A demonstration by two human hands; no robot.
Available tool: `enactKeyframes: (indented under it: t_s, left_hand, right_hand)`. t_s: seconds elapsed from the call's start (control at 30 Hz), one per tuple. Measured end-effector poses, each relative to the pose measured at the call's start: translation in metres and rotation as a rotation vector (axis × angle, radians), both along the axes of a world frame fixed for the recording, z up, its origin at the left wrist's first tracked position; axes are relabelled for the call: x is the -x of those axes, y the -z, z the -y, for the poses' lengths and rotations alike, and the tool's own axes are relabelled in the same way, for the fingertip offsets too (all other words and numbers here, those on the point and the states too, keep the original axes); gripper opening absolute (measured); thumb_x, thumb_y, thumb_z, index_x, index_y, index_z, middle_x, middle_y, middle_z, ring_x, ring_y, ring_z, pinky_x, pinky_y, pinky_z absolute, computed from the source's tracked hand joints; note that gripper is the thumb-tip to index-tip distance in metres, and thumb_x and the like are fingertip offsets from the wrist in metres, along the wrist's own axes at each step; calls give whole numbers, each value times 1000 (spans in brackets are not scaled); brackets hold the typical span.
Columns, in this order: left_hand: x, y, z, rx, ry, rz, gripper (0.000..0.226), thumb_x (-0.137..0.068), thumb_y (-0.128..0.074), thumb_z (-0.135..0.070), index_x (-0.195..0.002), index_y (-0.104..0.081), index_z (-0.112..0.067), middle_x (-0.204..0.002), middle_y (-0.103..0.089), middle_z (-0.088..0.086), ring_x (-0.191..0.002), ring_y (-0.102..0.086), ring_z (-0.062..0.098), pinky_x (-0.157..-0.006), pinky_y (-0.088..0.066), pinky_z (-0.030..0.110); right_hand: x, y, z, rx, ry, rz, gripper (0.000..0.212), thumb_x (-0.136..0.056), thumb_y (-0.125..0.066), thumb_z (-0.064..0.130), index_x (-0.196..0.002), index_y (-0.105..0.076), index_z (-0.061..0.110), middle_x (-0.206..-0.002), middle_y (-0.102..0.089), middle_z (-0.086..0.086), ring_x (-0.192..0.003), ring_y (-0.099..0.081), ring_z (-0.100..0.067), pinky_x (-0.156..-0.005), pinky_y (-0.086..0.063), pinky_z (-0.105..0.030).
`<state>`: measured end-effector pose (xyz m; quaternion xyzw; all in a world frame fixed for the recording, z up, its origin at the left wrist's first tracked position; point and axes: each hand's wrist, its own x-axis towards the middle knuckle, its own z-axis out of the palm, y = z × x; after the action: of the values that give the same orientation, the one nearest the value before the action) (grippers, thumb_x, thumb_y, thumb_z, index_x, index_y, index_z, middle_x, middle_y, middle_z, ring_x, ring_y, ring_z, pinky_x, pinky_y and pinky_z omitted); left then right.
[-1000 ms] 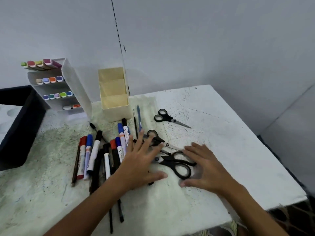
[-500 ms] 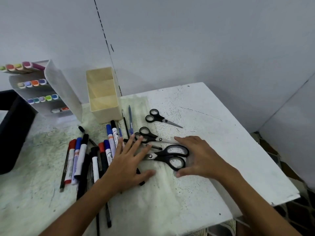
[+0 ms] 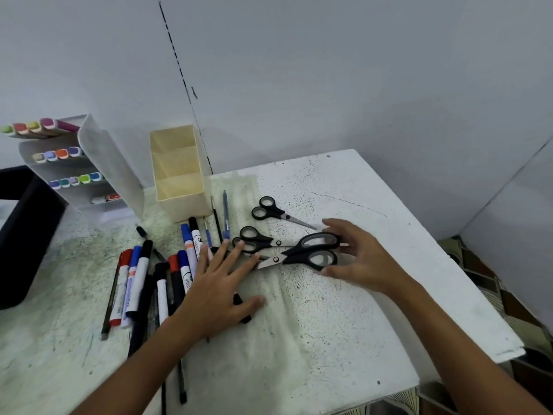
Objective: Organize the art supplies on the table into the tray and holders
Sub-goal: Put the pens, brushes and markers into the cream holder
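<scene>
progress: early. cream holder (image 3: 179,172), three compartments, stands at the back of the surface (image 3: 374,295) with nothing visible inside; black tray (image 3: 24,235) sits at the left edge, contents hidden by its wall. white tiered rack (image 3: 86,166) at the back left already carries rows of coloured markers, lying with caps toward the viewer. loose items remain on the surface, so by this showing nearly all the sorting is left

items loose:
- large scissors (image 3: 302,254), black handles with grey inner loops, blades nearly closed and pointing left; right hand (image 3: 359,259) has fingers curled over the upper loop and thumb under the lower one, pinching the handles, apparently about to lift them
- medium scissors (image 3: 257,241), black handles, just behind the large pair, blades running under or beside them
- small scissors (image 3: 273,212), black handles, apart from the others, blades pointing right
- whiteboard markers (image 3: 134,283), red, blue and black caps, white barrels, strewn in a rough fan in front of the holder
- thin pens (image 3: 223,217), dark and blue, just beside the holder

left hand (image 3: 218,292): fingers spread flat, resting on the markers and on the surface, fingertips near the medium scissors' handles; grips nothing

surface: white, speckled and stained green
</scene>
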<state>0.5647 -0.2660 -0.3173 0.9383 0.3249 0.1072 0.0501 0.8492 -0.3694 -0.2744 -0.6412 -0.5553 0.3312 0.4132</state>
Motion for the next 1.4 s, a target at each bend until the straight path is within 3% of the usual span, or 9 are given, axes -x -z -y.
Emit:
enactKeyframes:
  t_s: [0.13, 0.27, 0.4, 0.63, 0.8, 0.93, 1.07, 1.23, 1.4]
  left_hand:
    - [-1, 1, -1, 25, 0, -21, 82, -84, -26, -82, -147, -36, -30, -156, -28, 6, -147, -14, 28, -116, -1, 51]
    - [-7, -10, 1, 126, -49, 88, 89, -78, -23, -89, -149, -25, -34, -159, -20, 0, -149, -4, 19, -118, 5, 53]
    - [-28, -49, 1, 363, -88, 376, 79, -76, -42, -82, -145, -27, -46, -151, -25, -19, -142, -21, 3, -115, -24, 43]
    - [-71, -86, 8, 976, -50, 888, 70, -86, -37, -69, -148, -9, -50, -149, -28, -25, -130, -42, -5, -99, -48, 40]
    - [-73, -73, -4, 1260, -291, 1284, 55, -93, -22, -68, -143, -31, -47, -121, -66, -2, -103, -68, 28, -73, -55, 45]
    - [-52, -64, -10, 1331, -400, 1446, 44, -98, -21, -60, -133, -41, -45, -93, -68, 6, -81, -63, 24, -49, -44, 31]
    - [-28, -59, -22, 1446, -438, 1553, 47, -97, -28, -59, -142, -35, -46, -103, -64, 8, -85, -67, 26, -56, -54, 39]
    - [-9, -57, -30, 1467, -390, 1603, 42, -98, -30, -52, -140, -31, -54, -138, -49, 8, -107, -60, 38, -73, -54, 61]
    - [-3, -55, -34, 1467, -368, 1577, 33, -96, -36, -50, -124, -49, -40, -133, -52, 12, -106, -60, 40, -74, -52, 61]
  right_hand:
    - [-15, -8, -5, -124, 126, -452, 76, -59, -85, 1, -125, -50, 18, -118, -65, -15, -105, -67, -25, -88, -54, -31]
    - [-13, -22, -22, -221, 282, -799, 91, -46, -96, 29, -126, -51, 21, -110, -69, -15, -99, -68, -30, -82, -56, -43]
    - [1, -46, -45, -233, 281, -897, 75, -60, -85, 25, -127, -52, 20, -104, -68, -17, -94, -65, -31, -85, -53, -52]
    - [67, -72, -85, -36, 129, -341, 73, -64, -86, 43, -127, -54, 20, -90, -73, -6, -82, -71, -17, -76, -59, -40]
    - [102, -74, -107, 3, 109, 98, 87, -64, -55, 81, -131, -53, 24, -108, -69, -5, -99, -65, -19, -86, -54, -42]
    - [96, -65, -124, 25, 44, 98, 38, -94, -52, 47, -117, -64, 19, -92, -65, 6, -93, -66, -18, -82, -49, -31]
    - [71, -34, -124, 203, -271, 399, 43, -87, -65, 13, -129, -59, 22, -118, -63, -3, -94, -58, -9, -80, -42, -21]
    - [71, -17, -124, 124, -469, 589, 49, -85, -70, 21, -132, -57, 20, -119, -51, 7, -118, -48, -19, -96, -40, -33]
    - [81, -8, -126, 107, -456, 747, 40, -92, -59, 36, -131, -58, 29, -128, -52, 4, -123, -40, -19, -95, -43, -41]
